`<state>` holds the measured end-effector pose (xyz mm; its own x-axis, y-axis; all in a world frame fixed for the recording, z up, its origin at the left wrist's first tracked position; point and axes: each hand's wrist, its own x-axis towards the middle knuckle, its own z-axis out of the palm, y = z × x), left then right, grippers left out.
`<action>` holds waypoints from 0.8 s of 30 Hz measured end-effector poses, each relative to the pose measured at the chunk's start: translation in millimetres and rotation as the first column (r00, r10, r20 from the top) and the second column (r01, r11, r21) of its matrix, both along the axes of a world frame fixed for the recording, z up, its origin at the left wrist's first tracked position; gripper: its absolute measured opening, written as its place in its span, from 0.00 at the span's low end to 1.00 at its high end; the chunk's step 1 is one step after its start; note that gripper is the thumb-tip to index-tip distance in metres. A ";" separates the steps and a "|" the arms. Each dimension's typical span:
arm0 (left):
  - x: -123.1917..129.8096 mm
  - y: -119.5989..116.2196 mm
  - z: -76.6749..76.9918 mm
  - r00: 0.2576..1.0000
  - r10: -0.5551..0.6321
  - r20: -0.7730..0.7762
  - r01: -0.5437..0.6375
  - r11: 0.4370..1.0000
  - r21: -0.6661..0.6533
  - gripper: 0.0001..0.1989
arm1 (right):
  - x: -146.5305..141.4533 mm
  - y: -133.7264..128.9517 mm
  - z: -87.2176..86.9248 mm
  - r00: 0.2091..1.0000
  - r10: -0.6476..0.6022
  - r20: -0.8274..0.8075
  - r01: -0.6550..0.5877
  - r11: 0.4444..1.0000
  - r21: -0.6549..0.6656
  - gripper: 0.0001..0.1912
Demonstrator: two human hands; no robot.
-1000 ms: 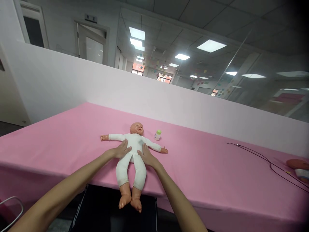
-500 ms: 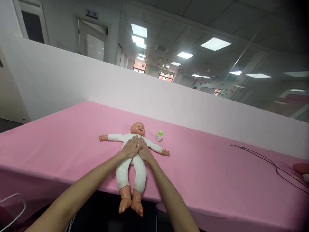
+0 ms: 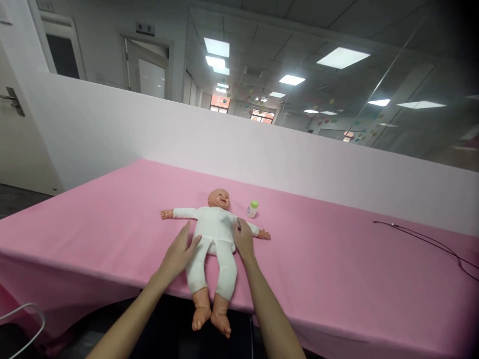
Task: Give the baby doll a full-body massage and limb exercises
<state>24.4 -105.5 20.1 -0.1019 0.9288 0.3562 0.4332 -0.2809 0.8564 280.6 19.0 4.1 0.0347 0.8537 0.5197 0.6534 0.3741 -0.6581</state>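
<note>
A baby doll [image 3: 215, 224] with a white cloth body lies on its back, its arms spread and its feet past the table's front edge. At the doll's hip on the left side is my left hand [image 3: 180, 252], fingers stretched and thumb apart, holding nothing. My right hand [image 3: 244, 239] rests along the other side of the doll's torso, by its arm; its fingers are partly bent and hold nothing that I can see. Beyond that arm stands a small bottle [image 3: 252, 209] with a green lid, upright.
The table wears a pink cloth [image 3: 318, 264]. A thin black cable [image 3: 422, 237] runs across its right part. Behind rises a low white wall [image 3: 262, 154] with glass above. A white cable [image 3: 35, 319] hangs at the lower left.
Both hands were laid together on the doll's chest. They have parted to its two sides, the left one down toward the hip. The camera view has shifted slightly.
</note>
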 end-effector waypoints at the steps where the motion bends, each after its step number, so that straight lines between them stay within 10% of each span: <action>1: 1.1 -24.9 -2.4 0.997 0.071 0.033 -0.072 0.997 0.032 0.32 | 5.9 -0.2 3.3 0.998 -0.066 0.020 0.065 0.997 0.037 0.28; 6: 9.1 -118.1 -35.1 0.999 -0.005 0.048 -0.012 0.937 0.348 0.14 | 41.8 -4.8 14.3 0.872 -0.469 0.140 0.469 0.883 0.035 0.26; 12: 20.4 -139.6 -75.1 0.992 -0.094 -0.081 0.122 0.842 0.526 0.21 | 60.7 -11.4 7.4 0.636 -0.707 0.311 0.767 0.624 -0.148 0.35; 16: 38.6 -134.9 -88.6 0.999 0.005 -0.046 0.020 0.855 0.519 0.23 | 63.0 -9.3 3.9 0.746 -0.630 0.215 0.665 0.713 -0.221 0.32; 19: 45.5 -130.2 -96.5 1.000 0.012 -0.012 -0.003 0.854 0.521 0.20 | 63.6 -4.7 2.9 0.842 -0.516 -0.159 0.460 0.839 -0.289 0.33; 24: 31.9 -132.6 -97.2 0.990 0.086 0.113 -0.126 0.896 0.426 0.14 | 59.6 2.7 3.2 0.664 -0.357 -0.657 0.268 0.934 -0.236 0.26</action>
